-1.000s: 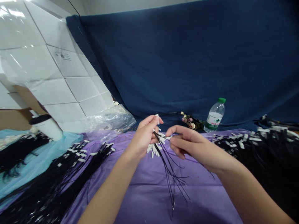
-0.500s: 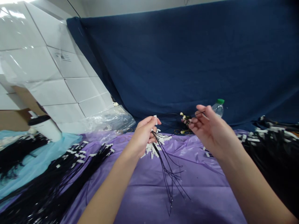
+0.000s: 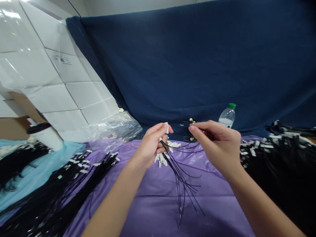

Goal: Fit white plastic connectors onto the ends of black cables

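My left hand (image 3: 153,143) is closed around a bundle of thin black cords (image 3: 179,176), which hang down and fan out to the lower right. A small white tag (image 3: 167,127) stands up between its thumb and finger. My right hand (image 3: 217,141) is pinched, thumb against forefinger, a short way to the right of the tag. What sits in that pinch is too small to make out. A few black cords stretch from the bundle toward the right palm. Below the left hand lies a pile of white tags (image 3: 161,160) on the purple sheet (image 3: 158,204).
Bundles of black cords with white ends lie at left (image 3: 61,187) and right (image 3: 276,171). Behind stand a green-capped bottle (image 3: 226,116) and small flowers (image 3: 191,120). A white cup (image 3: 50,136) and clear plastic bag (image 3: 116,125) are at left, before white boxes (image 3: 71,95).
My right hand has turned and its fingers have come together in a pinch, uncovering more of the bottle. Some cords now stretch toward it. My left hand keeps its hold.
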Tool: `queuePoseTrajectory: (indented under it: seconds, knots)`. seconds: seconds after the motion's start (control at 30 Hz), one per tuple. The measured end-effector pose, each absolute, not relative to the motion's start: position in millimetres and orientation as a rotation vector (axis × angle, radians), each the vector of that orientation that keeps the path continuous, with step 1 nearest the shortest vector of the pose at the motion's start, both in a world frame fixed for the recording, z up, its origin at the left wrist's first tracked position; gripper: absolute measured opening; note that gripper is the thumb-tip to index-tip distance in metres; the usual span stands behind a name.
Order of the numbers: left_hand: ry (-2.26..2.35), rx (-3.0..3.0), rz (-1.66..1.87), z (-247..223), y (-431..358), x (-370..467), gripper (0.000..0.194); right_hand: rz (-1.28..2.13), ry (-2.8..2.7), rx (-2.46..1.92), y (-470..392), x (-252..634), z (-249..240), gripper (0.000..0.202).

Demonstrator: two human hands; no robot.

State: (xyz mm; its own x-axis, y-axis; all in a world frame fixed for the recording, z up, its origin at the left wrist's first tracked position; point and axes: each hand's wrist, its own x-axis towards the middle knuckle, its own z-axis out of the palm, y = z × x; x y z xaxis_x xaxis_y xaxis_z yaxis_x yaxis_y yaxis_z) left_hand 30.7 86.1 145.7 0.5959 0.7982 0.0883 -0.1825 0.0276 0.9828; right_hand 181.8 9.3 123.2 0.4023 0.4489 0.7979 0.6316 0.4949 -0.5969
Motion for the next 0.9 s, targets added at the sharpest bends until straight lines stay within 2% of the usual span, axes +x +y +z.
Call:
queuePoseTrajectory:
  seconds: [0.23, 0.9]
  knots:
    - [0.474, 1.376, 0.721, 145.2, 76.8, 32.0, 0.024, -0.404, -1.375, -1.162, 9.3, 176.6, 121.6, 0.009]
    - [0.41, 1.406, 0.683, 143.5, 72.6, 32.1, 0.024, -0.431, -1.381, -1.183, 5.1, 173.3, 125.0, 0.011]
